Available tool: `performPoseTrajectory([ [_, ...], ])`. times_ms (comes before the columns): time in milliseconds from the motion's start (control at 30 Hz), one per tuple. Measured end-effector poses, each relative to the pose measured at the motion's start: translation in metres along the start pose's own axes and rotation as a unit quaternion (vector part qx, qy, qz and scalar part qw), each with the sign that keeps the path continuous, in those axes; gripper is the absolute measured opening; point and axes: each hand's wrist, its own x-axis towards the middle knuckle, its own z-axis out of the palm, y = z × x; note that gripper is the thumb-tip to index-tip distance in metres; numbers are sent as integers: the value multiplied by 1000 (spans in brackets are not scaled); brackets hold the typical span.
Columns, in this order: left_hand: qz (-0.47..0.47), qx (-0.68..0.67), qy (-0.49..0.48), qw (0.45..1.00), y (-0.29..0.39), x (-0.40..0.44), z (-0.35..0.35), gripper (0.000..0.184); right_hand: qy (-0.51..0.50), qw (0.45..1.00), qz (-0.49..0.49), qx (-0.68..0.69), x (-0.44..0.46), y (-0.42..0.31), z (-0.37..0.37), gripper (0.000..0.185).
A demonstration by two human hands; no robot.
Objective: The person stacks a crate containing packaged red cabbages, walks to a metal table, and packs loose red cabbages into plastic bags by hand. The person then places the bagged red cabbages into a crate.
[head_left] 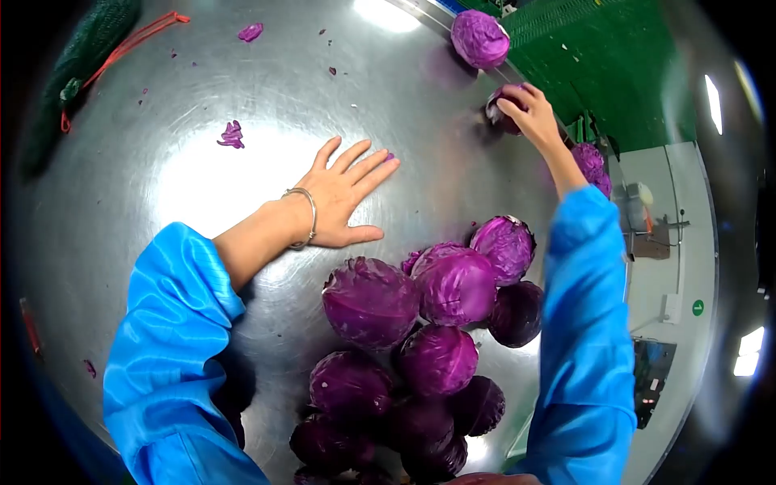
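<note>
My left hand [338, 198] lies flat on the metal table [283, 97], fingers spread, with a silver bangle at the wrist. A tiny purple scrap [390, 157] shows by its fingertips. Out at the table's far right edge, my right hand [533, 117] is closed over the top of a red cabbage [494, 110], which it partly hides. Another red cabbage [480, 39] sits just beyond that one. Between my forearms several red cabbages are heaped, among them a large one [370, 302] close below my left thumb.
Purple leaf scraps [231, 135] are scattered on the table. A dark green mesh bag [85, 61] with a red drawstring [133, 48] lies at the upper left. More purple cabbage [592, 166] shows past my right wrist, near a green surface [598, 73].
</note>
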Motion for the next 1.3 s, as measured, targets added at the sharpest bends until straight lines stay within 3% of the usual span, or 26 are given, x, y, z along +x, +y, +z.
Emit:
performPoseTrajectory([
  [67,-12,-79,52,995,-5,2,-5,90,-28,949,192,247,-32,-36,-47,47],
  [133,-33,-149,102,983,-13,1,-7,91,-1,920,272,283,-43,-40,-82,45],
  [167,-46,-189,128,972,-15,1,-6,91,24,950,249,186,-34,-47,-92,45],
  [267,-65,-235,168,955,-11,1,-2,91,68,956,199,207,20,-39,-65,52],
  [333,-56,-225,168,958,-11,-2,-6,90,66,997,11,-34,56,-13,-22,67],
  [433,-50,-219,163,961,-16,-7,-8,91,44,982,12,-185,88,-22,27,79],
  [533,-43,-193,150,969,-10,-10,-11,91,82,984,0,-159,101,6,57,85],
  [567,-29,-205,146,967,-8,-7,-14,91,19,989,66,-129,95,4,50,83],
  [633,-48,-227,154,960,-7,-5,-14,89,-64,977,34,-201,59,-11,46,77],
  [667,-58,-238,158,957,-6,-4,-13,88,-87,969,-40,-226,21,-8,54,71],
  [700,-64,-269,167,946,-7,-5,-12,86,-165,962,-61,-209,-7,0,52,65],
  [733,-63,-260,160,950,-6,-5,-11,85,-179,966,-86,-166,-30,-11,36,60],
  [833,-44,-252,131,958,-6,-5,-12,78,64,994,-35,-81,-11,6,16,60],
  [900,-23,-275,147,950,-10,-4,-15,72,126,975,-85,-162,45,-10,6,66],
  [967,-28,-327,118,937,-12,-6,-17,72,126,960,-128,-214,91,-34,17,66],
  [1067,-33,-329,110,937,-11,-7,-26,72,61,899,-105,-421,112,-55,30,66],
  [1100,-34,-320,115,940,-9,-6,-28,72,31,901,-75,-425,103,-54,31,59],
  [1200,-15,-299,157,941,-8,-3,-19,73,30,939,-87,-331,72,-17,28,70],
  [1300,-27,-321,184,929,-4,2,-12,74,-139,903,-234,-333,-7,19,-34,67],
])
